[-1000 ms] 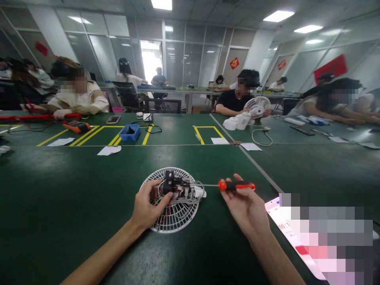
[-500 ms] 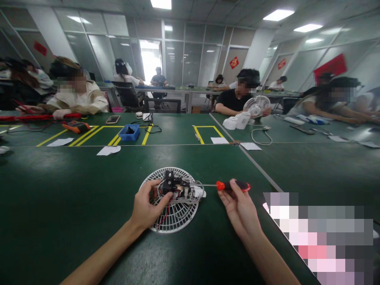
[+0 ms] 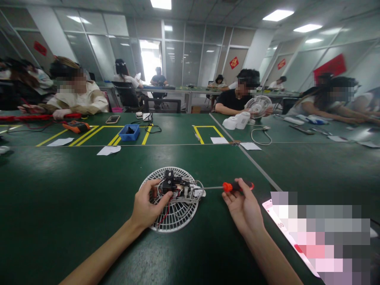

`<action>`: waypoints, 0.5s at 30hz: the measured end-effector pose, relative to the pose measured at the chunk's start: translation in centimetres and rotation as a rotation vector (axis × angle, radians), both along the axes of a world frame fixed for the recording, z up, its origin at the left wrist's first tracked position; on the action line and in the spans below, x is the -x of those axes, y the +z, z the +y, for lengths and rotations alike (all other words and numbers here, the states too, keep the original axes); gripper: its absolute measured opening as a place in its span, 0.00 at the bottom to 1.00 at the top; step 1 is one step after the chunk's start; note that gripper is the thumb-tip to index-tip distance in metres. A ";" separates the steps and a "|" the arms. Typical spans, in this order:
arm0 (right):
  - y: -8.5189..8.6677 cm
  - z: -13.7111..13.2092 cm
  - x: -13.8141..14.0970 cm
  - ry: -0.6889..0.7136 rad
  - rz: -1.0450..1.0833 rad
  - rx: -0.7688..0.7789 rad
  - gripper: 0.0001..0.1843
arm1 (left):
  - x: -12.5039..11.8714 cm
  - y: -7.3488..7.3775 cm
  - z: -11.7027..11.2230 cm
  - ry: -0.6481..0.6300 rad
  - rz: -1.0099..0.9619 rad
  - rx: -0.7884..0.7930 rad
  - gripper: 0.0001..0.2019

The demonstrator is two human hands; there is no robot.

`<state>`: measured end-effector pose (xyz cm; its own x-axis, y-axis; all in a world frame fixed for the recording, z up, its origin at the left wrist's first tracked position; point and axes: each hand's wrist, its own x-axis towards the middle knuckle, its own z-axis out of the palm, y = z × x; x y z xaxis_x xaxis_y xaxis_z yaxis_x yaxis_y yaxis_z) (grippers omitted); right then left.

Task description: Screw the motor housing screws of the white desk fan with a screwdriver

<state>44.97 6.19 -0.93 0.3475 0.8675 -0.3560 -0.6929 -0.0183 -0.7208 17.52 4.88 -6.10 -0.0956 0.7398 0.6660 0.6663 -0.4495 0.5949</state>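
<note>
A round white fan grille (image 3: 172,215) lies flat on the green table (image 3: 74,190) in front of me. On it sits a small black motor and circuit assembly (image 3: 178,188) with red and white wires. My left hand (image 3: 147,208) pinches the left side of that assembly. My right hand (image 3: 242,206) is closed around the red-and-black handle of a screwdriver (image 3: 234,186). The screwdriver's thin shaft lies level and points left, with its tip at the right end of the assembly.
A phone (image 3: 285,231) lies at my right, partly blurred. Farther off are a blue tray (image 3: 130,132), paper slips (image 3: 109,150), a white cable (image 3: 261,136) and an orange meter (image 3: 76,126). Several people sit at the far tables; one holds a white fan (image 3: 257,106).
My right hand has closed further round the screwdriver handle and drawn slightly right, so the handle sits farther from the assembly. My left hand and the grille have stayed put.
</note>
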 end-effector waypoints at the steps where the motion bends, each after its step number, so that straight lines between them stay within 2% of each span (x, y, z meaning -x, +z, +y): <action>1: 0.0 0.0 -0.1 0.015 -0.017 -0.008 0.11 | 0.0 0.0 0.0 -0.001 0.001 0.002 0.17; 5: -0.7 -0.2 -0.2 0.155 -0.147 -0.034 0.20 | -0.1 0.3 0.0 -0.003 0.005 0.012 0.17; 7: -1.1 -0.3 0.0 0.229 -0.288 -0.029 0.26 | -0.2 0.5 -0.1 -0.004 0.014 0.020 0.17; 9: -1.4 -0.4 0.4 0.266 -0.531 -0.056 0.27 | -0.2 0.7 -0.1 -0.019 0.037 0.032 0.17; 13: -1.6 -0.9 1.0 0.357 -1.108 -0.192 0.23 | -0.2 1.2 -0.1 -0.038 0.060 0.051 0.22; 15: -1.7 -1.0 1.1 0.386 -1.344 -0.183 0.22 | -0.3 1.7 -0.2 -0.029 0.074 0.070 0.25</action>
<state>43.90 5.16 -2.66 0.0600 0.9821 0.1787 0.5432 0.1181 -0.8312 17.79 4.70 -4.44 -0.0264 0.7862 0.6174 0.6971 -0.4282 0.5751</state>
